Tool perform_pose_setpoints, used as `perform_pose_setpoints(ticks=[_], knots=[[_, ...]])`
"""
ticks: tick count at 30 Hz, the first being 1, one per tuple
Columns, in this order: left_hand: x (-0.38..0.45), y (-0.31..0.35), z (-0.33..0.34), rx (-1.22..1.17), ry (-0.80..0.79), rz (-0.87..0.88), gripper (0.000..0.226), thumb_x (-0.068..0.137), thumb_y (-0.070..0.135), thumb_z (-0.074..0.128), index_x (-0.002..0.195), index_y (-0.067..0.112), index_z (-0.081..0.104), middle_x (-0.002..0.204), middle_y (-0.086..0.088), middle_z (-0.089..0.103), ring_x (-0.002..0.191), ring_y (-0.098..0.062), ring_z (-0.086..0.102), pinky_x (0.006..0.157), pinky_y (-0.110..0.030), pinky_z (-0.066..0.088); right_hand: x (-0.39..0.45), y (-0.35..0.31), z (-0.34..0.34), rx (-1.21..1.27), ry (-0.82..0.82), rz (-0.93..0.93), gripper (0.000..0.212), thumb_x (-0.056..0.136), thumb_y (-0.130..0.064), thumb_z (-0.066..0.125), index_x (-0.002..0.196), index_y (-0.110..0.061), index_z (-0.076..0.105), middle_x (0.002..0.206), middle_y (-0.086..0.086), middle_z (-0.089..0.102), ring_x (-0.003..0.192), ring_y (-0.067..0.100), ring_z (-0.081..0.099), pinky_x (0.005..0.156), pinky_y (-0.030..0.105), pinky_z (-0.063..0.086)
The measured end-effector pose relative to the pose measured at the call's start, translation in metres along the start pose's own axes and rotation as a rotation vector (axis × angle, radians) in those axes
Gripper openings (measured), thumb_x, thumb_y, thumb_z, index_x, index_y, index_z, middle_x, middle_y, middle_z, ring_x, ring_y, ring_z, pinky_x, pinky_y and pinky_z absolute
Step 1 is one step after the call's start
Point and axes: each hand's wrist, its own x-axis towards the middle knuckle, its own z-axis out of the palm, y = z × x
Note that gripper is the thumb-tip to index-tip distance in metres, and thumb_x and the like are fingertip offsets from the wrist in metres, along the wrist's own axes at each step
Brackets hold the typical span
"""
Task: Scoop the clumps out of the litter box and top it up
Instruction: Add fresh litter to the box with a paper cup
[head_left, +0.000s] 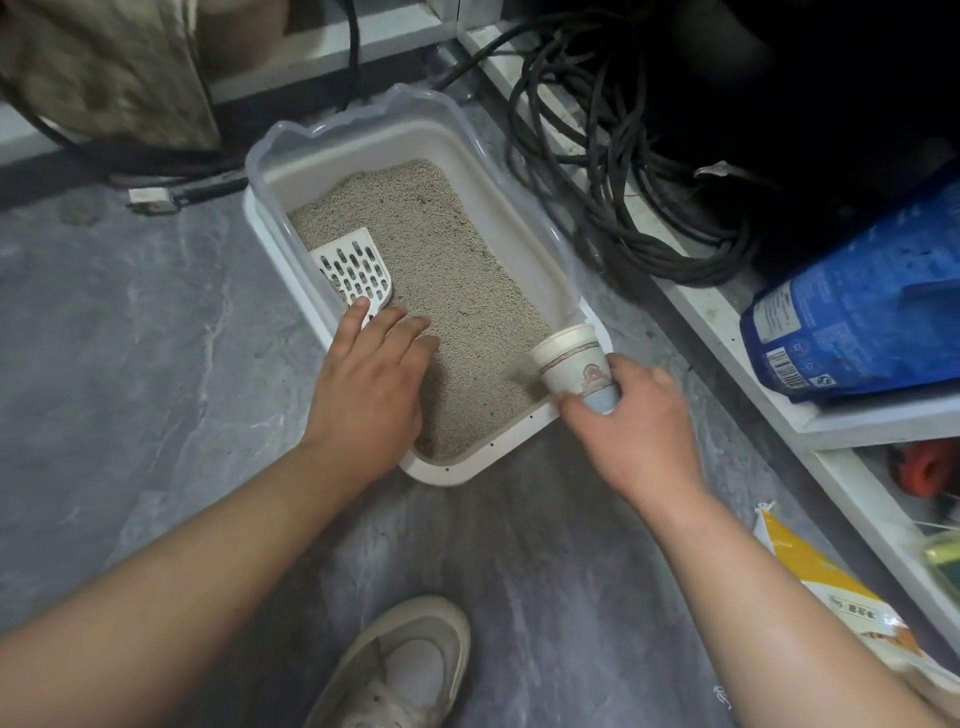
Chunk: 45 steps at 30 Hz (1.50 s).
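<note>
A white litter box (270, 228) sits on the grey floor, holding grey-beige litter (441, 270). A white slotted scoop (356, 270) lies in the litter along the box's left wall. My left hand (369, 384) holds the scoop's handle end, which is hidden under the fingers. My right hand (634, 426) grips a paper cup (574, 361) by its base. The cup is tipped on its side over the box's near right corner, its mouth pointing into the litter.
Coiled black cables (613, 171) lie right of the box. A white shelf edge (717, 332) runs along the right, bearing a blue bag (857, 312). A yellow and white bag (831, 587) lies at lower right. My shoe (405, 670) is at the bottom.
</note>
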Motion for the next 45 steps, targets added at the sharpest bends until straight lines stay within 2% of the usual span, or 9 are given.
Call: perform_pose_setpoints(ticks=[2,5,10,14,19,22,29,37,45], knots=[[0.000,0.000,0.000,0.004,-0.009,-0.001,0.057,0.068,0.007,0.068,0.125,0.010,0.065,0.137,-0.008,0.060,0.135,-0.032,0.046,0.125,-0.049,0.006,-0.003,-0.002,0.000,0.010,-0.020,-0.007,0.048,0.076,-0.055,0.066,0.115,-0.028,0.061,0.103,0.007,0.056,0.100,0.032,0.058,0.084,0.039,0.049],[0.001,0.000,0.000,0.008,-0.010,-0.002,0.057,0.068,0.009,0.067,0.125,0.010,0.065,0.137,-0.008,0.060,0.135,-0.033,0.047,0.125,-0.049,0.005,-0.022,-0.006,0.009,-0.005,-0.138,-0.136,0.055,0.073,-0.060,0.065,0.120,-0.033,0.058,0.104,0.002,0.055,0.100,0.028,0.059,0.085,0.041,0.051],[0.000,0.000,0.002,0.002,0.005,0.003,0.055,0.069,0.007,0.066,0.124,0.009,0.065,0.135,-0.008,0.060,0.134,-0.034,0.047,0.125,-0.049,0.005,-0.026,0.002,0.010,0.062,0.000,-0.020,0.051,0.076,-0.057,0.068,0.120,-0.031,0.060,0.102,0.004,0.055,0.097,0.030,0.060,0.084,0.039,0.050],[-0.001,0.000,0.001,0.009,0.004,0.018,0.055,0.070,0.008,0.064,0.125,0.008,0.064,0.136,-0.009,0.060,0.134,-0.035,0.047,0.125,-0.052,0.010,-0.038,-0.004,0.016,0.023,-0.123,-0.174,0.057,0.072,-0.064,0.061,0.121,-0.036,0.056,0.108,-0.001,0.055,0.101,0.028,0.060,0.084,0.043,0.052],[0.001,0.001,0.003,0.022,0.007,0.016,0.054,0.071,0.006,0.064,0.125,0.008,0.064,0.137,-0.010,0.060,0.135,-0.035,0.046,0.124,-0.053,0.011,-0.036,0.000,0.015,0.038,-0.055,-0.091,0.049,0.075,-0.060,0.064,0.116,-0.035,0.057,0.102,0.000,0.053,0.096,0.028,0.060,0.081,0.042,0.052],[0.001,0.001,0.005,0.017,0.021,0.022,0.053,0.070,0.004,0.063,0.123,0.008,0.065,0.136,-0.010,0.061,0.134,-0.036,0.047,0.124,-0.053,0.011,-0.045,0.004,0.017,0.067,-0.028,-0.102,0.057,0.077,-0.060,0.063,0.128,-0.036,0.053,0.107,-0.002,0.052,0.098,0.023,0.058,0.083,0.040,0.051],[0.001,0.000,0.005,0.030,-0.007,0.027,0.057,0.067,0.005,0.067,0.124,0.008,0.064,0.137,-0.010,0.060,0.135,-0.036,0.046,0.125,-0.053,0.008,-0.053,0.010,0.027,0.068,-0.022,-0.088,0.062,0.081,-0.056,0.063,0.137,-0.032,0.049,0.108,-0.004,0.047,0.097,0.021,0.058,0.081,0.038,0.051],[0.002,0.000,0.001,0.023,-0.032,0.019,0.055,0.067,0.005,0.068,0.122,0.009,0.066,0.136,-0.010,0.061,0.134,-0.036,0.047,0.124,-0.053,0.009,-0.058,0.002,0.031,0.048,0.007,-0.077,0.055,0.080,-0.058,0.062,0.129,-0.034,0.052,0.107,-0.006,0.046,0.093,0.025,0.060,0.074,0.040,0.052],[-0.001,0.001,-0.006,0.018,-0.108,-0.011,0.056,0.066,0.005,0.067,0.122,0.007,0.065,0.139,-0.012,0.058,0.138,-0.037,0.042,0.124,-0.055,0.010,-0.064,0.009,0.027,0.147,-0.005,-0.094,0.059,0.083,-0.053,0.064,0.135,-0.028,0.049,0.116,-0.003,0.054,0.105,0.020,0.057,0.084,0.039,0.050]])
